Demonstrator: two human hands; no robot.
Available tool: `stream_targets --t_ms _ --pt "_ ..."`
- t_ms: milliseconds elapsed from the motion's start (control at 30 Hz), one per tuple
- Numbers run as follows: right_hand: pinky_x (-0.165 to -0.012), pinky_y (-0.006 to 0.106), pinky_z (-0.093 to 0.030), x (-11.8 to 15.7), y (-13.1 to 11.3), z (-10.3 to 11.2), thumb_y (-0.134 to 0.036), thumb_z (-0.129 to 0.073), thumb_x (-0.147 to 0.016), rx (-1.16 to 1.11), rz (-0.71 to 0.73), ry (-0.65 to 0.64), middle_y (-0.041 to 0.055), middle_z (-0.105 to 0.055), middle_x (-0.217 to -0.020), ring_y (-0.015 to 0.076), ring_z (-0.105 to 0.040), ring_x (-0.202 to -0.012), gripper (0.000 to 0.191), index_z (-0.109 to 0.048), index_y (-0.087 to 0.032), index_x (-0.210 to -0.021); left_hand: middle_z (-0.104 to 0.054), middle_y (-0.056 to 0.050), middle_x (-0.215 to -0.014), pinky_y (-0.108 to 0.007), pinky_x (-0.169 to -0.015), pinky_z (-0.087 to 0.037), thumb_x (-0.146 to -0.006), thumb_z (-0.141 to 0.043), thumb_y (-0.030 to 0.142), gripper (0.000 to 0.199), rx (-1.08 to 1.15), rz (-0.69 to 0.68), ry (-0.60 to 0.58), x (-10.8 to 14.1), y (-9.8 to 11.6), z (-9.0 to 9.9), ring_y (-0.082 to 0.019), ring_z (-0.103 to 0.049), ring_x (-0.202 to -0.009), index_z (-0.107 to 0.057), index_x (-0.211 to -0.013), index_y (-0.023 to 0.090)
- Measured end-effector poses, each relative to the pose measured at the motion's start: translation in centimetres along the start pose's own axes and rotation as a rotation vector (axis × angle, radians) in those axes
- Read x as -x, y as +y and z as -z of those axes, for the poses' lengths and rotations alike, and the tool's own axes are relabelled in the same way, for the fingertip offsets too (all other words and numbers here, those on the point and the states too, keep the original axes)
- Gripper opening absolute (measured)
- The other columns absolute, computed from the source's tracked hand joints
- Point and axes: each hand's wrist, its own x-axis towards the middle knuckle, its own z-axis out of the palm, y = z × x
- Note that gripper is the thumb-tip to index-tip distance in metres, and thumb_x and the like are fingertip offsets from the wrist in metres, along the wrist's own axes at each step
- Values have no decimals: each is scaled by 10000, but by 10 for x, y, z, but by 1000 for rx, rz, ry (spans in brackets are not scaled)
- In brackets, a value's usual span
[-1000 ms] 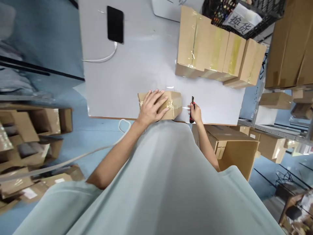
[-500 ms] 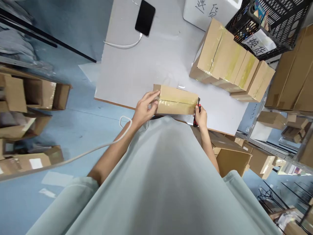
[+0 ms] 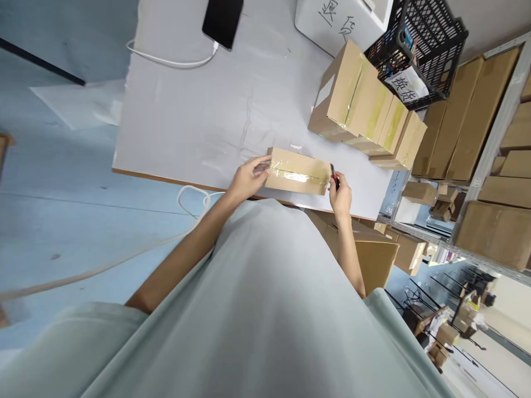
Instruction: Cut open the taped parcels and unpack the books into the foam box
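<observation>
A taped cardboard box (image 3: pixel 297 171) lies at the front edge of the grey-white table (image 3: pixel 182 121). My left hand (image 3: pixel 250 177) holds the box's left end, thumb and fingers at its corner. In my right hand (image 3: pixel 341 196) is a red and black cutter (image 3: pixel 334 177), its tip at the box's right end. The fingers of that hand are wrapped round the handle. Clear shiny tape runs along the middle of the box's top.
Several taped boxes (image 3: pixel 360 105) stand in a row at the back right, by a white bin (image 3: pixel 332 25) and a black crate (image 3: pixel 435 50). A phone (image 3: pixel 223 22) with a white cable lies at the back. Shelves with cartons (image 3: pixel 493 235) are on the right.
The view has shifted, so the table's items sit further left. The cutter has turned in my right hand, with less of its handle showing below. My left hand stays at the box's left end.
</observation>
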Motion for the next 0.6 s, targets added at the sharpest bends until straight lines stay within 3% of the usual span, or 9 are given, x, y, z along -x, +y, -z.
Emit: stream_targets --t_ms 133,300,433,600 --pt "-1009 366 -585 1 -55 14 -414 -399 -1241 114 111 -167 106 -836 -1441 313 -788 -1242 468 -691 -274 -1579 -706 -118 -1545 -494 -1163 -670 -923 -733 322 620 -112 -96 -30 -4 3 0 -302 -764 -1304 -727 -1538 249" --pt "-956 333 -564 -10 -115 12 -442 -350 -1280 394 288 -355 98 -830 -1403 297 -794 -1208 474 -669 -314 -1605 -723 -130 -1512 -446 -1066 -700 -909 -706 280 583 -155 -134 -59 -11 3 2 -287 -763 -1246 -755 -1488 231" --pt "-924 337 -554 -19 -136 10 -435 -311 -1287 532 365 -415 116 -800 -1429 295 -793 -1208 481 -623 -321 -1635 -711 -139 -1536 -422 -1004 -717 -896 -716 268 599 -140 -131 -71 -14 3 3 -295 -760 -1256 -751 -1493 227" --pt "-913 342 -568 -24 -146 11 -383 -313 -1286 599 387 -441 136 -790 -1421 291 -794 -1211 465 -628 -289 -1614 -689 -147 -1545 -417 -959 -736 -898 -706 254 617 -118 -117 -87 -13 4 3 -307 -754 -1279 -736 -1513 224"
